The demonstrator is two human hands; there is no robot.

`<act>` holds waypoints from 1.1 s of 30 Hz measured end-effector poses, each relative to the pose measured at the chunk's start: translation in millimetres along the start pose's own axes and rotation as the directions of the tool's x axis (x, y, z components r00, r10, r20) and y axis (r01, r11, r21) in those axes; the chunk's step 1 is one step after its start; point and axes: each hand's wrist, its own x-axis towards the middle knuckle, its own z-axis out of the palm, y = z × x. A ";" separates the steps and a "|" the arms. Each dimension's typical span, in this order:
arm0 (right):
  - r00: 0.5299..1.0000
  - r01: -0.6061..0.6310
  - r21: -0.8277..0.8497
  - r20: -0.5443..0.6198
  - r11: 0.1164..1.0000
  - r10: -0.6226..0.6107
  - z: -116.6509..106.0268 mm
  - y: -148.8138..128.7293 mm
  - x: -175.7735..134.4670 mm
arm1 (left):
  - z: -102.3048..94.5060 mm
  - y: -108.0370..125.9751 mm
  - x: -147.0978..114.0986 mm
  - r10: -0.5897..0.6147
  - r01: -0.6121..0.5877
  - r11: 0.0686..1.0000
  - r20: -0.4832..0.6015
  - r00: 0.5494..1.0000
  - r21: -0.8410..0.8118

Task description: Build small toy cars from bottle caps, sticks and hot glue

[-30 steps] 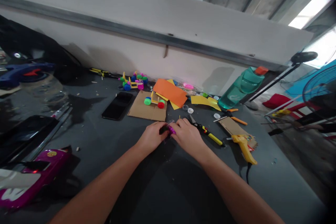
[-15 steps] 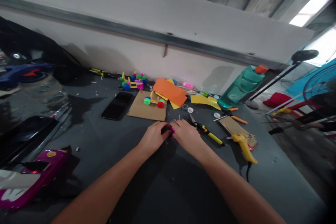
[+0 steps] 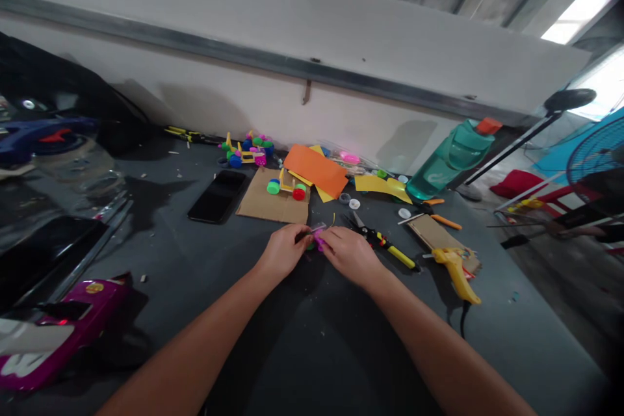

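- Left hand (image 3: 285,250): fingers curled, fingertips just left of the purple part and beside a small green part (image 3: 311,246). Whether they clamp the green part cannot be told.
- Right hand (image 3: 351,253): thumb and fingers closed on the purple part.
- Purple part (image 3: 320,240): lies between the two hands, at the right hand's fingertips; the right hand is nearer. Glossy, apparently plastic; its long axis is mostly covered by fingers.
- Clear strip (image 3: 319,227): thin, transparent, at the far side of the fingertips, running roughly left to right.
- Hot glue gun (image 3: 454,271): smooth yellow body, well right of the hands.
- Snips (image 3: 385,245): dark metal blades, yellow-and-black grips, just right of the right hand.
- Cardboard sheet (image 3: 263,205): flat, matte brown, beyond the left hand; carries a toy car (image 3: 285,189) with round green and red wheels.
- Orange sheet (image 3: 316,170): smooth, flat, beyond the cardboard.
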 end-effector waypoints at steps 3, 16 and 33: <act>0.999 0.024 0.057 -0.028 0.998 -0.023 0.1 4.0 -0.6 | 0.2 -2.1 1.3 -0.010 0.010 1.000 0.004 1.000 -0.017; 0.998 0.030 -0.074 0.057 0.997 -0.026 -17.0 -8.0 3.1 | 2.0 -3.4 2.3 0.026 -0.026 0.999 -0.004 1.000 0.022; 0.989 -0.119 -0.143 0.073 0.983 0.130 -0.9 -10.1 11.7 | 2.9 -0.4 2.0 0.020 -0.021 0.998 0.018 1.000 0.053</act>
